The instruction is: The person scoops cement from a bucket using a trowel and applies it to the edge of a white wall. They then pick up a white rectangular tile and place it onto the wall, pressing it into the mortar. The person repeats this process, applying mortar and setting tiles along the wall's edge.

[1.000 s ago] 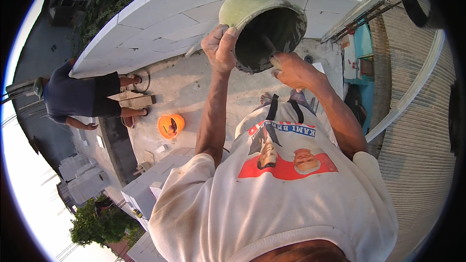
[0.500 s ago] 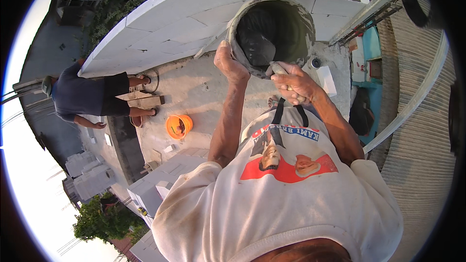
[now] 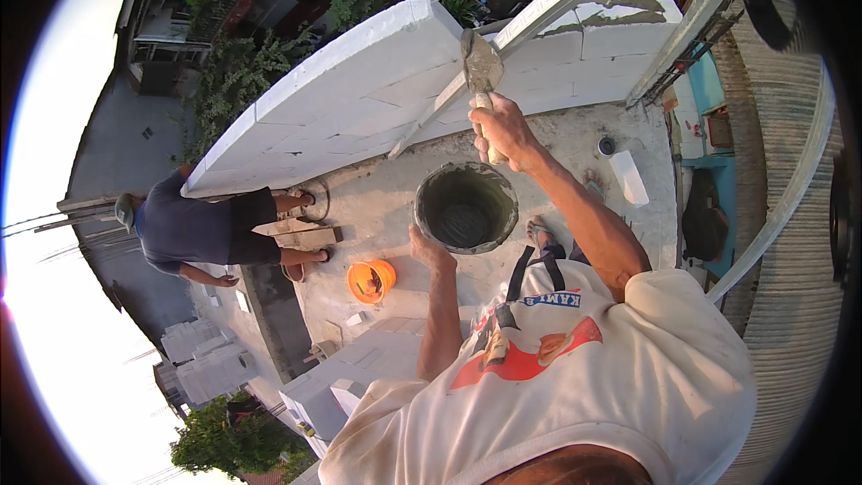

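Note:
My left hand (image 3: 433, 249) is closed on the near-left rim of a round bucket (image 3: 467, 182), its inside coated with wet grey mortar (image 3: 464, 226). My right hand (image 3: 507, 132) grips the pale handle of a trowel (image 3: 485, 72) beyond the bucket. Grey mortar coats the trowel's blade, which appears over the end of a white block wall (image 3: 359, 90), close to a long metal straightedge (image 3: 530, 22). Whether the blade touches the wall I cannot tell.
An orange bucket (image 3: 372, 280) stands on the concrete floor at left. Beyond it a person in dark clothes (image 3: 206, 221) leans at the wall's far end. More white blocks (image 3: 368, 355) lie near my left arm. A loose white block (image 3: 628, 177) rests at right, beside corrugated sheeting (image 3: 799, 189).
My right hand has lifted the trowel from the bucket's mouth up to the wall's end. The bucket, with my left hand on it, has gone lower, farther from my head.

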`<state>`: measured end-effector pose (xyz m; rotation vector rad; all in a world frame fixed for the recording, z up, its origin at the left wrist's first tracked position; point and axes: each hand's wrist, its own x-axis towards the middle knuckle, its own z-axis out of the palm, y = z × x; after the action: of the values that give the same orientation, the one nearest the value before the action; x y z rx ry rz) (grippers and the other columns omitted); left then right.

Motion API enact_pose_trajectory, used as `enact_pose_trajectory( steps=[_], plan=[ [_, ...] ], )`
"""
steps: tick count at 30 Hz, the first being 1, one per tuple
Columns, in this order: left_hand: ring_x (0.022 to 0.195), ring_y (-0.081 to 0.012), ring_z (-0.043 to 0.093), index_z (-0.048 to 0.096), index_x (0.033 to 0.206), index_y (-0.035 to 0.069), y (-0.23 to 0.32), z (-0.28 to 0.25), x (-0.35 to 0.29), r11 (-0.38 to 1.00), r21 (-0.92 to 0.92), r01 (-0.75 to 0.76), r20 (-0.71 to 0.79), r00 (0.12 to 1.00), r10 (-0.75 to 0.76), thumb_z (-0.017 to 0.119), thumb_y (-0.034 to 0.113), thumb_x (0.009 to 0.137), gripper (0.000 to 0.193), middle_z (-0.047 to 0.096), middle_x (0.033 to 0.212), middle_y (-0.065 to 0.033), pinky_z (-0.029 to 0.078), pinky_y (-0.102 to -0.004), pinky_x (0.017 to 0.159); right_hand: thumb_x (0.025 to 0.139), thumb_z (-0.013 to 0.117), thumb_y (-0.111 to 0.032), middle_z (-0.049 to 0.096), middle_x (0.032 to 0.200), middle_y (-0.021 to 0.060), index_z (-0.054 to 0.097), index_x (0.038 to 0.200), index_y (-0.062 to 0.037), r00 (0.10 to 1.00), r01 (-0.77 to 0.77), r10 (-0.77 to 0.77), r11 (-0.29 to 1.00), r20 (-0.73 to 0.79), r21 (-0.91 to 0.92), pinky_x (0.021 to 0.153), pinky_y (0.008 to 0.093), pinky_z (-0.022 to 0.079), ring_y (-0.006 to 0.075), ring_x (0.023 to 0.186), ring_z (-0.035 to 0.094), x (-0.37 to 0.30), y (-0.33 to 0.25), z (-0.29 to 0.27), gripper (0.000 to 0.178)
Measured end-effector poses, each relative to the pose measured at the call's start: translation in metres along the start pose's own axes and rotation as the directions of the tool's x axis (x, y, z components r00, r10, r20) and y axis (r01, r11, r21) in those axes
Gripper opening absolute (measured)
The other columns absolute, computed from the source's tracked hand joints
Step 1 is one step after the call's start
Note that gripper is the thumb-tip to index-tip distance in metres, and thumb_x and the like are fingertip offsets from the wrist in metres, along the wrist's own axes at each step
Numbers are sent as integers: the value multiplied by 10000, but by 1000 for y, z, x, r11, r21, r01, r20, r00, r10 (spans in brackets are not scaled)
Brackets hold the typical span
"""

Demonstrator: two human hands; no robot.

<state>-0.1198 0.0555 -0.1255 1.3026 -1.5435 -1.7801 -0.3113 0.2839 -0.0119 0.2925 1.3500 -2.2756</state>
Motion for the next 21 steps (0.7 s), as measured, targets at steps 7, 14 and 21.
enact_pose_trajectory(
  steps=[7,14,21],
  plan=[
    [944,-214,675,707,1107,-36,-16,-58,-3,998,55,-14,-57,998,17,489,365,1036,462,713,1083,-105,580,-383,813,934,557,-136,686,918,231,489,1246,63,978,-15,-68,921,-199,-389,486,406,600,266,588,681,65,-11,31,377],
    [991,-227,675,710,1143,-33,-21,-71,-11,995,102,-3,-82,997,11,456,382,1046,496,710,1118,-123,580,-391,854,952,598,-189,685,981,312,435,1395,74,935,242,-346,783,-77,-573,502,420,592,379,678,721,55,13,23,541],
    [1006,-224,661,695,1158,-41,-18,-70,-20,844,455,-285,96,957,272,452,400,1049,516,701,1116,-126,563,-389,875,916,769,-229,605,1152,316,399,1373,135,906,185,-317,892,-280,-412,899,413,569,340,1058,669,119,62,59,691]
  ],
)
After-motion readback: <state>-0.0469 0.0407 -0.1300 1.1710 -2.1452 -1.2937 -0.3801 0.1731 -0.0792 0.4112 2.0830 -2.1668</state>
